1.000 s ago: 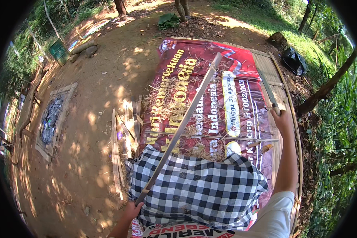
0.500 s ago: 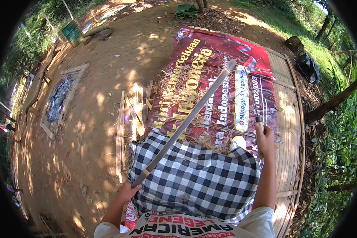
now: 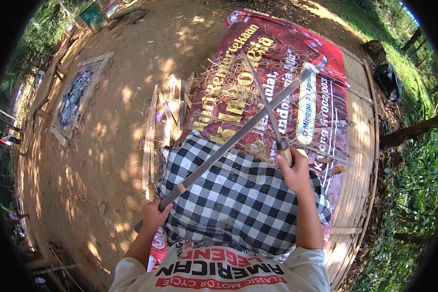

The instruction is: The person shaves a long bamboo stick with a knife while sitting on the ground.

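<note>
My left hand (image 3: 154,215) grips the lower end of a long grey-brown bamboo strip (image 3: 228,142), its fingers wrapped round it. The strip slants up to the right over my lap, with pale node bands near both ends. In my right hand (image 3: 297,171) is a knife (image 3: 279,132) with a light wooden handle, dark collar and long narrow blade. Its blade points up and slightly left, crossing the strip in its upper half; I cannot tell whether they touch. A black-and-white checked cloth (image 3: 238,194) covers my lap beneath both.
A red printed banner (image 3: 326,104) lies over a bamboo platform (image 3: 362,146), strewn with curly shavings (image 3: 224,73). Several split bamboo pieces (image 3: 153,141) lie to the left on bare earth. Farther left is a framed ash pit (image 3: 78,92). A black bag (image 3: 389,80) sits at the right.
My right hand has brought the knife leftward from beside the banner, so its blade now crosses the strip. My left hand has kept its hold on the strip, and the view has shifted slightly.
</note>
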`<act>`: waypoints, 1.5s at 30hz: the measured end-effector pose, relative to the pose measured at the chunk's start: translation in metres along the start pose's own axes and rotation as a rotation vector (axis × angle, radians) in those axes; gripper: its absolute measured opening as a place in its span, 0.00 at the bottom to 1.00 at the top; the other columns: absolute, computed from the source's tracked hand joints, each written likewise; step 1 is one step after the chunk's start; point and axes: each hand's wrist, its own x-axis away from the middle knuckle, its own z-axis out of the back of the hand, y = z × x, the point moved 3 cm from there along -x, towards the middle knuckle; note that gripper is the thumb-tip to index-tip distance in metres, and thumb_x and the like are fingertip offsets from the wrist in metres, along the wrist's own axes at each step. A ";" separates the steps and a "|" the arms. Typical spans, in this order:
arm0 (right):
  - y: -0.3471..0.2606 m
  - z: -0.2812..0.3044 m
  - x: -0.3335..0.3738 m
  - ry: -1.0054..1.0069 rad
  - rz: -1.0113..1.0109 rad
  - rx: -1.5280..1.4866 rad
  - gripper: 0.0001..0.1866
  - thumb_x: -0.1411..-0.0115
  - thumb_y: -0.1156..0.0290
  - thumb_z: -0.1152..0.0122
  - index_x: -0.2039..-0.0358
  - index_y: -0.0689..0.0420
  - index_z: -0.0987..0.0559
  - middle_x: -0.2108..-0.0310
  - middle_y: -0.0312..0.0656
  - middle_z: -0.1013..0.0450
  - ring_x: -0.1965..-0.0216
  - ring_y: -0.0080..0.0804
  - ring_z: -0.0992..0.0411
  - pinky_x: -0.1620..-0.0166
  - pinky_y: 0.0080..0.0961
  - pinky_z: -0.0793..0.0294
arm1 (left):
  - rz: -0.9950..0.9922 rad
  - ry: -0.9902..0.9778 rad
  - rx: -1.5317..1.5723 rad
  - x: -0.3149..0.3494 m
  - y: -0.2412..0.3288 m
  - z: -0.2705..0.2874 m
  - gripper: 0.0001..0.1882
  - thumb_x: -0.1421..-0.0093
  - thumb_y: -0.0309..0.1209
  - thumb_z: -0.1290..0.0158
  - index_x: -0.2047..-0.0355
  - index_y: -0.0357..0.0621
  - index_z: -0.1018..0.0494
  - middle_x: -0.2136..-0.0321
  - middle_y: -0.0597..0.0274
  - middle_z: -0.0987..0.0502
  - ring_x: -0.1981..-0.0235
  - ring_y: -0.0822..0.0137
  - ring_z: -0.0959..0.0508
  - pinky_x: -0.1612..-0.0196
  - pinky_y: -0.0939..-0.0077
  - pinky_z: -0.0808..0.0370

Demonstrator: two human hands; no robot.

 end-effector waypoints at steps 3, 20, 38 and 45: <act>-0.014 -0.022 0.009 -0.088 0.134 0.191 0.23 0.48 0.52 0.33 0.68 0.64 0.22 0.83 0.49 0.29 0.82 0.43 0.29 0.74 0.35 0.30 | -0.011 -0.030 0.003 0.002 0.002 -0.002 0.24 0.48 0.49 0.40 0.80 0.37 0.29 0.86 0.45 0.29 0.81 0.43 0.25 0.76 0.56 0.30; 0.002 -0.059 -0.006 -0.287 0.593 0.690 0.30 0.46 0.39 0.41 0.72 0.59 0.27 0.82 0.45 0.28 0.82 0.42 0.27 0.77 0.35 0.29 | 0.050 -0.249 0.250 -0.001 -0.028 -0.031 0.20 0.44 0.44 0.43 0.75 0.35 0.26 0.84 0.44 0.28 0.80 0.46 0.24 0.76 0.61 0.30; 0.019 -0.027 -0.026 -0.326 0.400 0.627 0.31 0.48 0.37 0.42 0.68 0.57 0.23 0.87 0.47 0.29 0.84 0.48 0.27 0.77 0.40 0.27 | 0.056 -0.317 0.336 -0.007 -0.024 -0.026 0.14 0.45 0.37 0.43 0.75 0.35 0.26 0.86 0.51 0.30 0.83 0.61 0.29 0.76 0.65 0.31; 0.027 0.020 -0.053 -0.269 0.387 0.751 0.31 0.50 0.37 0.40 0.69 0.56 0.22 0.83 0.46 0.26 0.80 0.46 0.25 0.75 0.39 0.28 | 0.036 -0.302 0.297 -0.008 -0.034 -0.032 0.18 0.44 0.41 0.43 0.75 0.34 0.26 0.85 0.47 0.29 0.83 0.53 0.26 0.76 0.63 0.31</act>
